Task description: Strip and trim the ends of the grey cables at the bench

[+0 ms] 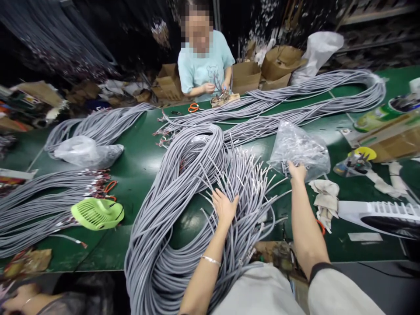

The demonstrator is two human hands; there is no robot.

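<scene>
A large coiled bundle of grey cables [177,175] lies on the green table in front of me, its loose white-tipped ends fanned out to the right. My left hand [225,206] rests with fingers spread against those loose ends and grips nothing. At the near edge of a clear plastic bag [297,146], my right hand [298,171] has its fingers closed on the plastic. Small pale pieces show inside the bag, too blurred to name. My right fingertips are partly hidden by it.
Across the green table [141,157] sits a co-worker [205,65] with a small fixture and orange-handled scissors [193,107]. More cable bundles [315,103] lie at the back and left. A green fan [97,213] stands left; a white fan [377,212] and cardboard box [393,135] are right.
</scene>
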